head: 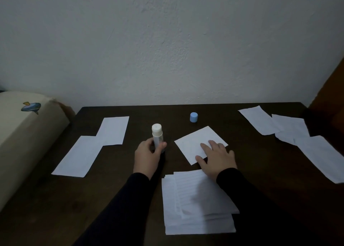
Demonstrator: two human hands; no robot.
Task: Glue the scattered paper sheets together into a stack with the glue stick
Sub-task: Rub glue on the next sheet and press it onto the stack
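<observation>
- Lying nearest the person, the stack [197,203] of lined sheets sits roughly squared on the desk [115,199], probably so that each new sheet lands within easy reach.
- Beyond it, the right hand [216,157] presses flat, fingers [214,144] spread, on a single sheet [193,141], likely steadying it.
- The left hand [147,155] grips the uncapped glue stick [157,136] upright, fingers clamped round its barrel.
- Farther off, loose sheets lie left [93,145] and right [290,127]; the blue cap [193,117] stands clear of the work.
</observation>
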